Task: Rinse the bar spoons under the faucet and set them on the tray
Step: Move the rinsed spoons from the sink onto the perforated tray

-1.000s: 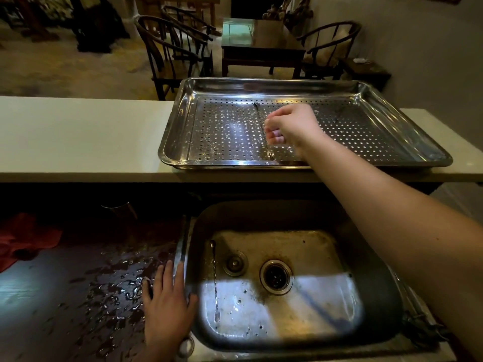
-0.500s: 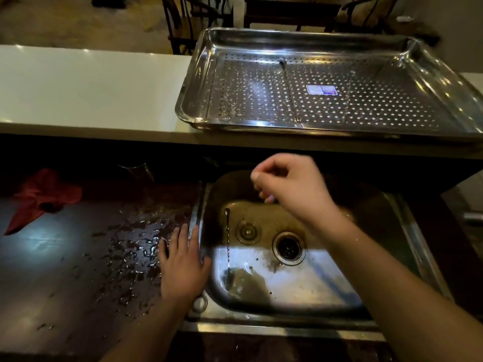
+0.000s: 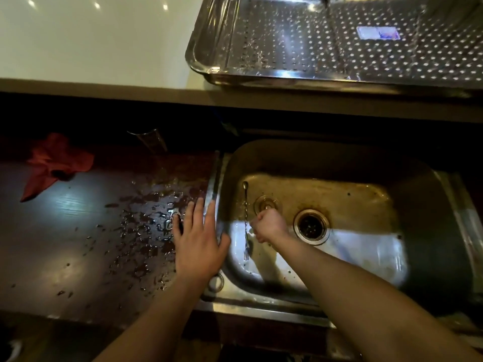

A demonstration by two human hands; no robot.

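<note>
The bar spoon (image 3: 245, 220) lies flat on the floor of the sink (image 3: 431, 194), left of the drain (image 3: 311, 226), with its forked end toward you. Your right hand (image 3: 269, 227) is down in the basin, fingers curled against the twisted stem. I cannot tell whether the pinch has closed. Your left hand (image 3: 198, 241) rests flat, fingers straight, on the wet dark desk (image 3: 78, 244) at the sink's left rim.

By my reading, you are at the pick-up step. The next move calls for a firm pinch on that thin, slippery stem, then a lift toward the faucet, which is out of view.

Up on the pale desk (image 3: 91, 43), the perforated tray (image 3: 206, 64) already holds another bar spoon (image 3: 335, 40). A red cloth (image 3: 57, 163) lies well to the left.
</note>
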